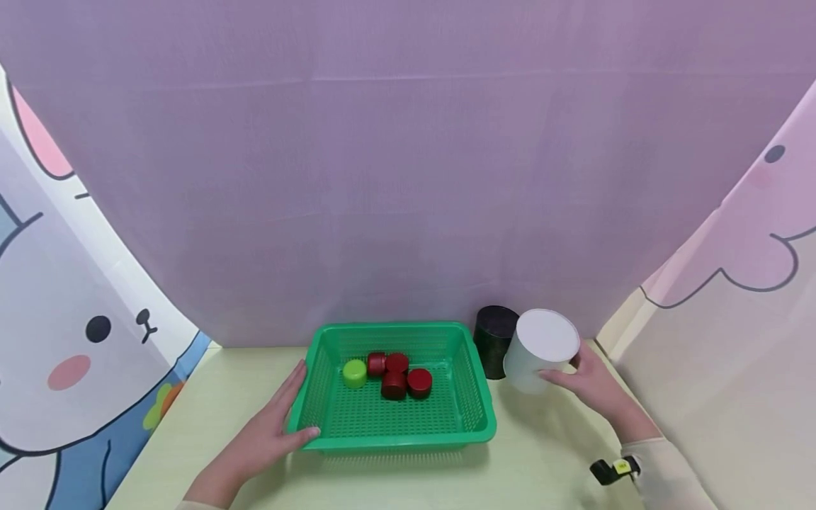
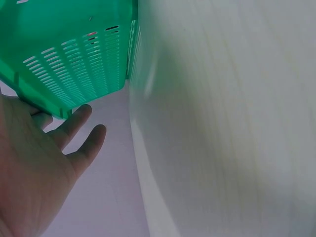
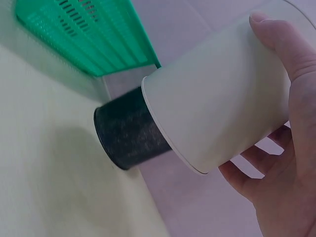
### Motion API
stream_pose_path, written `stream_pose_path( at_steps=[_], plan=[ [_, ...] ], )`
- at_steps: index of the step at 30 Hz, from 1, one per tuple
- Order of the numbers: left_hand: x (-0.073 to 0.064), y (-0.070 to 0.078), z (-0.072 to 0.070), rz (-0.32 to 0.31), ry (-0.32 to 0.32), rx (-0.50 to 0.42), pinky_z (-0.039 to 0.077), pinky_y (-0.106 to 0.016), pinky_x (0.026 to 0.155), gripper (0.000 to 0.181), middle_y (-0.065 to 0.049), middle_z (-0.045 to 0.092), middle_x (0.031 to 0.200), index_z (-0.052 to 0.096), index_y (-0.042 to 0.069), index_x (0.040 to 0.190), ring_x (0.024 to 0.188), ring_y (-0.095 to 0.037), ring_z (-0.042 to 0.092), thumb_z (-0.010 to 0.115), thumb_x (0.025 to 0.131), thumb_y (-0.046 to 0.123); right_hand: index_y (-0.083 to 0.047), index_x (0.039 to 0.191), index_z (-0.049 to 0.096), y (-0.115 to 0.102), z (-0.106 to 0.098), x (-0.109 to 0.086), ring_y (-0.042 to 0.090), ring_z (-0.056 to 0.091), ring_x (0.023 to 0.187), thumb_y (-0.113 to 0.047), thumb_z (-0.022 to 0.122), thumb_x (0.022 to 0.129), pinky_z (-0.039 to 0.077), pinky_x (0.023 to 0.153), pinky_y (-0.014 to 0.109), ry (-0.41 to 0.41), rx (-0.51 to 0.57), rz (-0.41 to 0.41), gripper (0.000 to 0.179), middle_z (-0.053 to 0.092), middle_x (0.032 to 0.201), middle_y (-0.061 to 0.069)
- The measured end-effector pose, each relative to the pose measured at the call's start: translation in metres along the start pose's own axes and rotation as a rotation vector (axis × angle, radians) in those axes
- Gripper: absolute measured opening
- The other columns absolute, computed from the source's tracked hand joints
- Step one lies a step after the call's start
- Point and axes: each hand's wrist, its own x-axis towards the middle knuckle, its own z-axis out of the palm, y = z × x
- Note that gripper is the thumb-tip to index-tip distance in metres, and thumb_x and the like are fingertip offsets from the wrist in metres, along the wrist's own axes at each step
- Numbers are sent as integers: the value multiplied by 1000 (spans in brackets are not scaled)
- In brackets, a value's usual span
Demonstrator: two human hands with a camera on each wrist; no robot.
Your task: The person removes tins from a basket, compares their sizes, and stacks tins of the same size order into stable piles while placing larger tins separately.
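A green plastic basket (image 1: 395,443) with perforated walls stands in the middle of the table. Inside it lie several short red cylinders (image 1: 419,383) and one lime-green one (image 1: 354,373). My left hand (image 1: 268,428) is at the basket's left side, thumb at the front left corner and fingers fairly straight along the wall. On the right, my right hand (image 1: 596,382) holds a white cylindrical container (image 1: 547,336), thumb on the near side and fingers round the back. The right wrist view shows this container (image 3: 222,94) tilted in the frame, raised off the table.
Behind the white container, a black cylinder (image 1: 495,340) stands upright on the table, close to the basket's right side. A purple cloth wall (image 1: 395,177) rises at the table's back edge. Printed cloth panels flank both sides. Bare pale tabletop (image 1: 510,474) shows in front.
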Motion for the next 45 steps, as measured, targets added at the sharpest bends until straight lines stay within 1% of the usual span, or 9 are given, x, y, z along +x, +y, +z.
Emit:
stream_pose_path(
  at_steps=[2,6,11,17,23,29,37,40,45],
  plan=[
    [0,-2,1,6,17,18,42,-67,119,111,-10,15,185,15,16,179,163,-49,27,85,98,42,0,159,49,4,-3,1,-1,63,122,-2,92,88,47,98,16,14,-12,-12,83,65,136,-18],
    [0,-1,1,22,28,9,42,-68,118,110,-11,16,185,16,16,179,162,-50,27,86,98,40,-3,160,48,8,-9,2,-3,62,120,-6,94,88,50,94,19,26,-62,3,85,65,136,-14],
    [2,1,-1,-10,-9,-4,35,-73,118,110,-15,12,185,13,14,179,162,-53,23,83,100,45,-4,164,45,14,-16,5,-2,59,118,-10,93,90,53,91,25,20,-94,65,88,63,142,6],
    [3,2,-1,-19,-17,0,34,-72,119,110,-16,12,185,14,12,179,163,-52,22,83,100,43,-5,167,38,26,-21,7,11,58,122,-15,90,94,55,88,28,34,-110,150,90,60,149,23],
    [3,1,0,-13,-12,13,34,-70,119,110,-13,12,185,15,11,179,163,-51,24,84,100,43,-7,167,37,44,-18,10,-2,54,122,-19,89,96,51,91,20,84,-90,157,89,58,152,18],
    [3,4,0,-5,-5,18,35,-69,119,109,-14,14,185,17,9,178,163,-51,25,84,99,44,-10,168,35,59,-11,15,5,55,127,-21,89,98,51,94,17,111,-31,162,89,55,155,13],
    [3,5,-1,5,2,22,35,-69,118,109,-14,16,184,18,8,178,162,-52,27,84,99,44,-6,169,33,69,0,24,4,49,129,-20,86,100,45,97,14,162,7,220,89,53,157,20],
    [3,3,0,4,3,21,36,-70,118,109,-15,15,184,17,8,178,162,-52,26,84,99,44,-5,169,34,71,4,26,10,50,130,-21,86,100,44,97,13,167,-7,256,88,54,156,23],
    [2,1,0,-14,-2,10,35,-70,118,110,-15,14,185,15,10,178,163,-51,25,84,100,44,-3,170,30,78,12,27,30,49,140,-25,85,101,43,98,15,160,21,322,90,51,157,28]
  ],
)
